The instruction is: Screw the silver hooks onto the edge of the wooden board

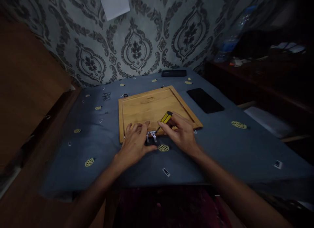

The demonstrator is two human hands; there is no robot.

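Head view: I have both bare hands at the near edge of a framed wooden panel (147,107), which lies flat in the middle of the blue-covered desk (220,149). Left hand (135,141) sits over the panel's near edge, palm down; left grip is spread, fingers bent over the rim, thumb stretched out to the right, well apart from them. Can't tell from my end whether those fingers press on the metal fitting (153,136), which is at that same edge, between the two hands, part of it sticking out past the rim towards the person. Right hand (183,133) has its grip pinching a yellow-and-black screwdriver (165,117), handle tilted up, shaft slanting down to the left, its end at the fitting's right side; exact contact too small to tell. Right of the panel, apart from it: a black phone-like slab (205,100). Behind the panel, near the wall (157,12), a slim dark case (174,73). Off the panel's far left side, small metal bits (106,96) on the cloth, plus a small dark piece (125,95) just beside the far left corner. Plastic bottle (232,38) with blue cap stands on dark furniture (247,79) at right. White paper (115,5) shows on the patterned wall.
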